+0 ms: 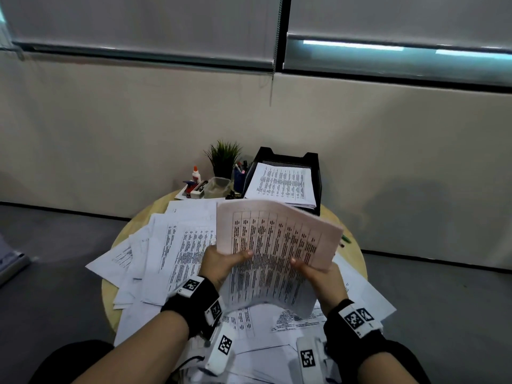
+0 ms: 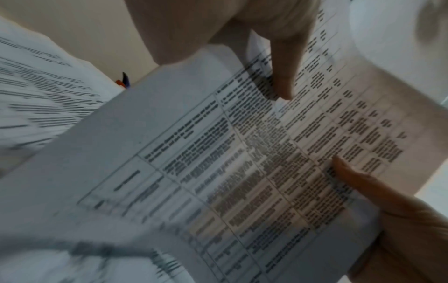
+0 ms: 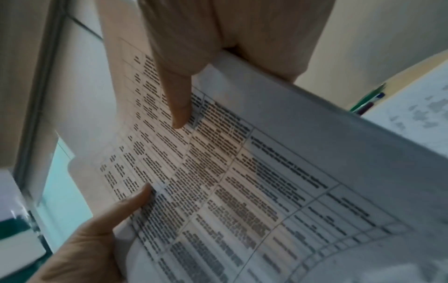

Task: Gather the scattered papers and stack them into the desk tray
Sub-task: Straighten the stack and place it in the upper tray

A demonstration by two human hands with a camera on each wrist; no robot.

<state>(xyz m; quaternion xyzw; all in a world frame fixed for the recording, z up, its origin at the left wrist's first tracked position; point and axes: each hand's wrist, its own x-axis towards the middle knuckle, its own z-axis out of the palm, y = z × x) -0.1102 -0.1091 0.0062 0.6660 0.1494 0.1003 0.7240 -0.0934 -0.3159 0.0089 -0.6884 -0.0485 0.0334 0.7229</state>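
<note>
Both hands, left grip (image 1: 221, 261) and right grip (image 1: 318, 273), are clamping a gathered sheaf (image 1: 274, 253); next, carrying it to the far tray (image 1: 313, 162).

The room is dim and cool-toned; pale daylight seeps from a strip under the window blinds (image 1: 352, 45) at one o'clock, backlighting the held papers (image 1: 277, 239) pinkish. A soft shadow smudges the wall (image 1: 415, 195) at three o'clock. Both wrist views are motion-blurred, with text unreadable and edges bowed.
</note>
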